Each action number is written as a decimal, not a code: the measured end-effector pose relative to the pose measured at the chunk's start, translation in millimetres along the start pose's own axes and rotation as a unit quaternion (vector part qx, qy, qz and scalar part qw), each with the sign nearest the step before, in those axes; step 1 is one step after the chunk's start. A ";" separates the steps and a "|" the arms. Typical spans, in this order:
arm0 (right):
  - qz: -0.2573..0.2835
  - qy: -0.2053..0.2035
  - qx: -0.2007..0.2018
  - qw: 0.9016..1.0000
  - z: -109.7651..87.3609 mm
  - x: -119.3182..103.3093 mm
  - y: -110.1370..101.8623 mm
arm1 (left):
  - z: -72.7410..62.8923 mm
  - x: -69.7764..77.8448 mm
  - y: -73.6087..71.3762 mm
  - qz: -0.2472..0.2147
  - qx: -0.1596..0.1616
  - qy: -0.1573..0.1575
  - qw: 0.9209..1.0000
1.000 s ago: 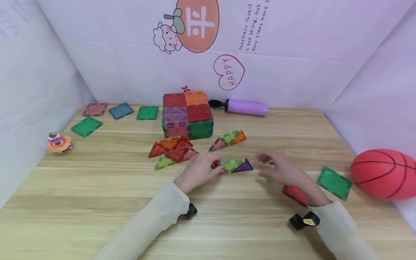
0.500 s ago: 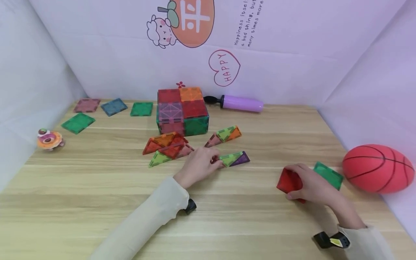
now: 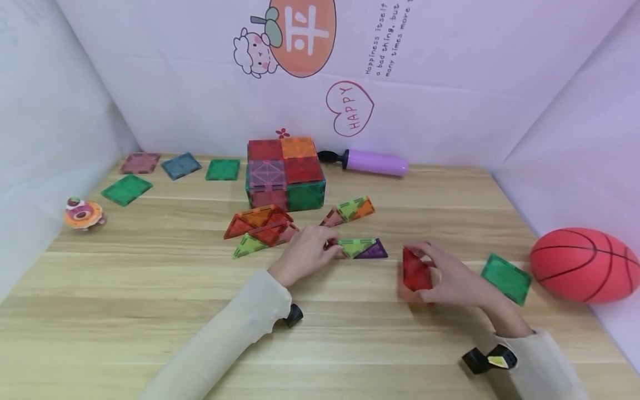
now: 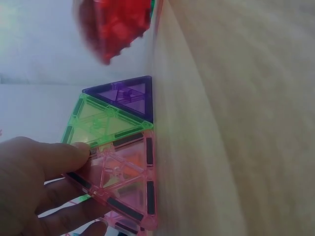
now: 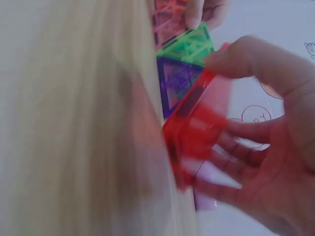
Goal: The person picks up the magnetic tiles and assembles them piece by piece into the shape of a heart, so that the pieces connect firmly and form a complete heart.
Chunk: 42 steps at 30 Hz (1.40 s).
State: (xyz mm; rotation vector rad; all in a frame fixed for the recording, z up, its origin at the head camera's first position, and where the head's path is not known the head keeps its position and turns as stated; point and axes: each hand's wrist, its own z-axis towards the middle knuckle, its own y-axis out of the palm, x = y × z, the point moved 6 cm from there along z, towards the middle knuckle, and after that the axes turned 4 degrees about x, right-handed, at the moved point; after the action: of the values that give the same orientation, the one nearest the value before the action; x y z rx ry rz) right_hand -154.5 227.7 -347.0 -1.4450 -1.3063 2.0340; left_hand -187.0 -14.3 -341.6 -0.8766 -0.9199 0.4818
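Observation:
My left hand (image 3: 306, 254) pinches the pink triangular magnetic tile (image 4: 123, 172) of a strip standing on its long edge. Joined to it are a light green triangle (image 4: 101, 120) and a purple triangle (image 4: 130, 98), the purple one at the far right end. To the right of that strip, my right hand (image 3: 452, 278) grips a red magnetic tile (image 3: 415, 271) between thumb and fingers, tilted close over the table. It is blurred in the right wrist view. Left of my left hand stand two more strips, one of red and orange triangles (image 3: 257, 218) and one of green, red and pink (image 3: 267, 236).
Behind stands a box of joined tiles (image 3: 285, 175), with a purple pump (image 3: 376, 163) beside it. Another triangle strip (image 3: 348, 210) lies nearer. Several flat tiles (image 3: 181, 165) and a toy figure (image 3: 83, 214) are left; a green tile (image 3: 506, 279) and red ball (image 3: 585, 265) are right.
My right hand moved right and took hold of the red tile, then carried it left toward the strip. My left hand kept its pinch in place.

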 end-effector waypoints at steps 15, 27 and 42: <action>0.162 -0.055 -0.040 0.984 25.3 -10.4 20.0 | 6.0 -0.1 4.6 0.009 0.004 -0.003 1.000; 0.180 -0.053 -0.047 0.981 25.7 -5.6 23.4 | -8.1 -2.1 -32.5 0.046 0.014 -0.036 0.998; 0.192 -0.052 -0.060 0.978 24.6 -2.6 24.0 | -41.7 -62.9 -78.0 0.093 0.023 -0.125 0.988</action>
State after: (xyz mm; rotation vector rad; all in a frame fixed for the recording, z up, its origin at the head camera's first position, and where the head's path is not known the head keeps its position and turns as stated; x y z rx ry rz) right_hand -169.1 201.1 -363.4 -1.7831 -1.2892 2.3321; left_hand -185.6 -120.8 -320.8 -0.8770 -1.0550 0.7840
